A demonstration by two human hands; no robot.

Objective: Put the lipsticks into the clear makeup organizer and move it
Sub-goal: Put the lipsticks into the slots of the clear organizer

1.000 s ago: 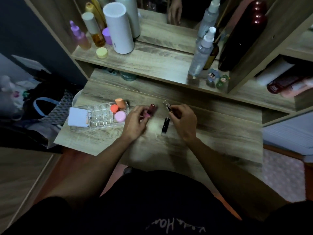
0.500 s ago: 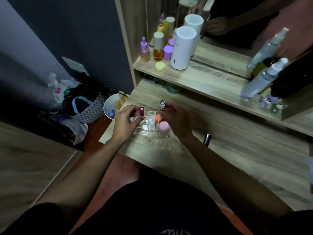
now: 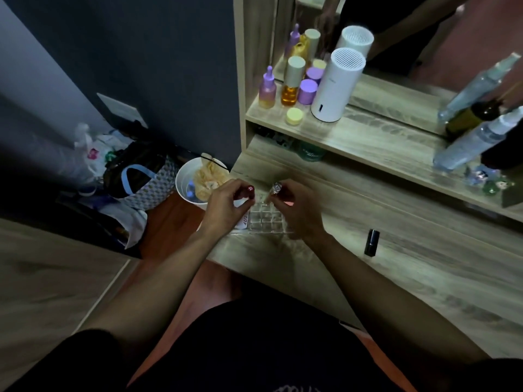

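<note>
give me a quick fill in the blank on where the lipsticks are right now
1. The left hand holds a lipstick with a ____ cap.
2. The right hand holds a lipstick with a ____ cap above the clear organizer.
3. The black lipstick lies on the ____.

Missing words: red; silver; table

Almost no writing can be read here. The green jar (image 3: 310, 153) under the shelf, in the upper middle of the frame, carries pale lettering, too blurred to read. At the bottom edge, the black shirt (image 3: 294, 388) shows the tops of white letters, cut off and also not readable.
</note>
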